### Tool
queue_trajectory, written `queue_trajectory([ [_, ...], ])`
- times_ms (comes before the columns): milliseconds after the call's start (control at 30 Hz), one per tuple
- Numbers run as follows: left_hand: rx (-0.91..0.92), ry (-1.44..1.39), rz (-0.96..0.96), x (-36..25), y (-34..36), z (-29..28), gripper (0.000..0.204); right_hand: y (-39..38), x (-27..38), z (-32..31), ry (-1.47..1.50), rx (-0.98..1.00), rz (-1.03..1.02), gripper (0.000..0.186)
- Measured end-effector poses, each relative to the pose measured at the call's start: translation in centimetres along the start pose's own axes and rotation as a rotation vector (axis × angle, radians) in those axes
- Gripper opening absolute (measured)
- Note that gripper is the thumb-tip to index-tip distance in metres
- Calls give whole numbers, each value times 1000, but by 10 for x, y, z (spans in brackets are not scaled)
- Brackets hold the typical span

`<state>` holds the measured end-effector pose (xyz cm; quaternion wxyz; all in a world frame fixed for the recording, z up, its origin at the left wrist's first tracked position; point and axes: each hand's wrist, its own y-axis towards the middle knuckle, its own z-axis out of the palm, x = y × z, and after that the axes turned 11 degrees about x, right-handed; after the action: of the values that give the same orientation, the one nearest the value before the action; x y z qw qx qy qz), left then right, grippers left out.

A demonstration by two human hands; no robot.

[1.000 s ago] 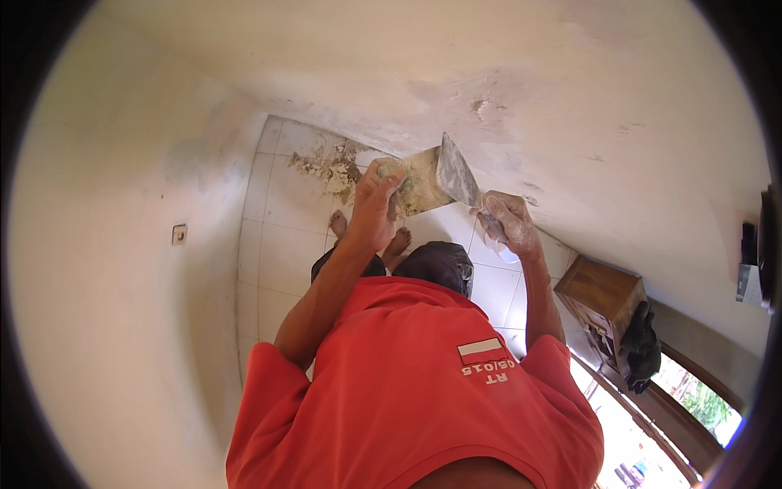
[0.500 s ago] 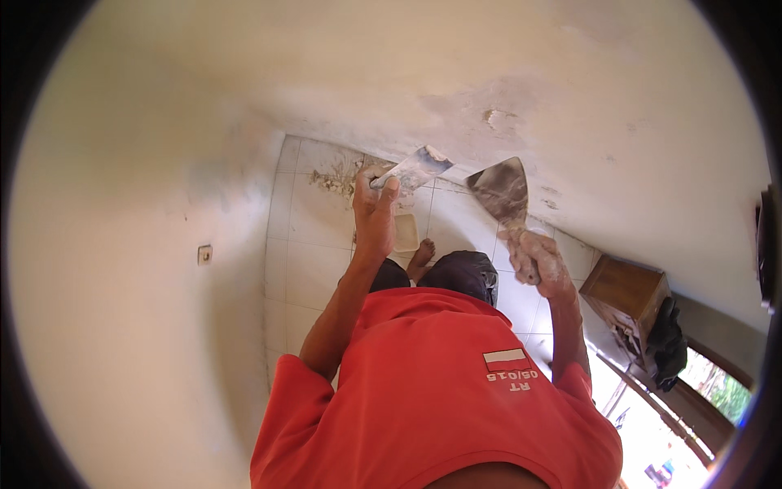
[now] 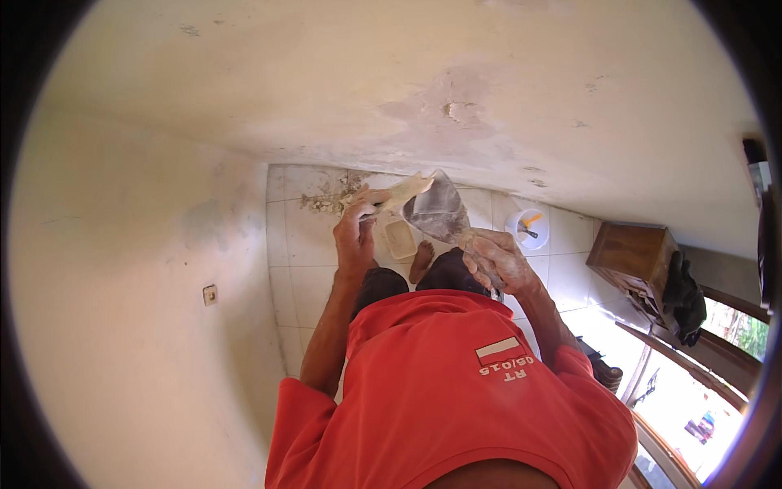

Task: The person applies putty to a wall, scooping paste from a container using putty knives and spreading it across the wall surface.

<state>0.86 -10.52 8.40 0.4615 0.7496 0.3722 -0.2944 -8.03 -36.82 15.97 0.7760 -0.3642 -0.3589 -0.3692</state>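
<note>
My left hand (image 3: 356, 236) is closed around a small flat scraper (image 3: 405, 194) smeared with pale filler, held out in front of my chest. My right hand (image 3: 498, 261), dusted white, grips the handle of a grey trowel (image 3: 437, 213). The trowel's blade points up and left and meets the scraper's edge. Both tools hover over the tiled floor, just below a cream wall that has a rough patched spot (image 3: 456, 110). My red shirt fills the lower middle of the view.
On the white floor tiles lie a rectangular tub (image 3: 398, 239), a white bucket (image 3: 526, 229) with a tool in it, and crumbled debris (image 3: 326, 200) in the corner. A wooden cabinet (image 3: 635, 257) stands at right beside a window (image 3: 700, 407). A wall socket (image 3: 210, 294) is at left.
Half a second ago the trowel was held apart to the right of the scraper. My right hand has since brought it left and down, so the blade now touches the scraper.
</note>
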Motion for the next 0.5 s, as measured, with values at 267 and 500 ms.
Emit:
queue_trajectory([
  [267, -72, -119, -531, 17, -29, 8, 9, 15, -8, -51, -148, -298, -21, 29],
  [500, -143, -214, -727, 35, -85, 16, 14, 51, -52, -96, 52, -398, 72, 30],
])
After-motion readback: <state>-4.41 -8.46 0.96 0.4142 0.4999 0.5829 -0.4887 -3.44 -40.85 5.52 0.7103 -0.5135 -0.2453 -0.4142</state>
